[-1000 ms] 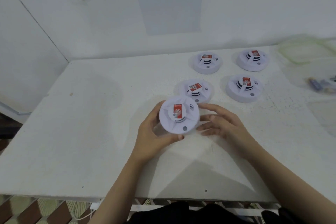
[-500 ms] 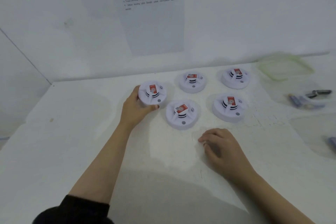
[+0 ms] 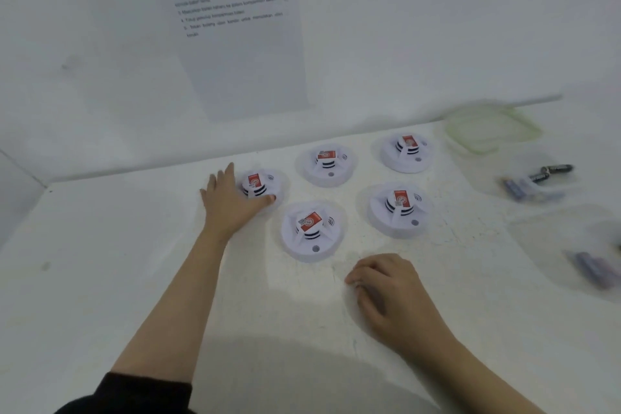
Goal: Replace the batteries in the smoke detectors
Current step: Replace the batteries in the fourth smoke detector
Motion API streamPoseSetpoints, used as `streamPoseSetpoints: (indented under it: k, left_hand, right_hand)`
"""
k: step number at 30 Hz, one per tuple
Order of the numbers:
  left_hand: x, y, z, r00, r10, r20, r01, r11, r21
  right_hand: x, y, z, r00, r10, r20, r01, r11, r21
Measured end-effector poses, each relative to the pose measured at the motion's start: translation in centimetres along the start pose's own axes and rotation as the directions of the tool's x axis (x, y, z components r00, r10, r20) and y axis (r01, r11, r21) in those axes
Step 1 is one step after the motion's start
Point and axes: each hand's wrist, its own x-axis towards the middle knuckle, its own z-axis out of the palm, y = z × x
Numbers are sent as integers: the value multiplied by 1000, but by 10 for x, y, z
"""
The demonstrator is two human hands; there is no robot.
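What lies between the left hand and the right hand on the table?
Head view: one smoke detector, red label up, lies between the left hand and right hand, touching neither.

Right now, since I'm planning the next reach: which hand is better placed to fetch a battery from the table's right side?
Probably right. The right hand rests free, nearer the batteries; the left hand is farther off, touching a smoke detector.

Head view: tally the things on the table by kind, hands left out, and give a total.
Smoke detectors: 5
Green-rimmed lid: 1
Batteries: too blurred to count
Total counted: 6
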Motion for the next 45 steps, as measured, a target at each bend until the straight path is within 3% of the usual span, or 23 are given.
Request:
streamPoseSetpoints:
  k: [4, 9, 15, 20, 23, 26, 30, 34, 39, 41, 44, 45]
  left_hand:
    - [16, 33, 9, 985, 168, -38, -171, 983, -71]
    - [35, 81, 27, 935, 315, 161, -323, 946, 25]
    - [44, 98, 47, 875, 284, 392, -354, 927, 119]
    - [44, 92, 53, 893, 269, 360, -325, 940, 103]
    - [39, 85, 52, 908, 297, 294, -306, 952, -15]
    - [25, 83, 39, 912, 335, 236, -277, 928, -249]
    - [-4, 87, 15, 874, 430, 227, -257, 806, -533]
    - [-39, 86, -1, 834, 449, 320, -116, 710, -694]
    - [-73, 72, 2, 768, 538, 346, -55, 594, -802]
    - [-85, 69, 4, 749, 559, 355, -32, 566, -824]
    - [-101, 65, 6, 726, 575, 376, 23, 526, -850]
    - [-107, 64, 7, 718, 577, 390, 30, 533, -846]
  right_hand:
    - [0, 2, -1, 999, 44, -30, -45, 999, -18]
    - [-1, 1, -2, 994, 82, -70, -81, 997, 16]
    - [-1, 1, -3, 992, 101, -70, -99, 995, 31]
    - [-1, 3, -3, 989, 136, -62, -133, 990, 55]
    - [0, 4, -3, 988, 141, -64, -137, 989, 63]
    - [0, 5, -3, 989, 133, -65, -128, 989, 76]
    - [1, 6, -3, 986, 144, -83, -135, 985, 105]
    - [2, 3, -6, 979, 181, -94, -158, 963, 218]
    - [6, -5, -19, 930, 365, -31, -271, 742, 613]
    - [12, -9, -30, 933, 361, -15, -234, 635, 736]
    - [20, -14, -44, 945, 309, 105, -226, 389, 893]
    - [22, -16, -48, 953, 270, 135, -231, 367, 901]
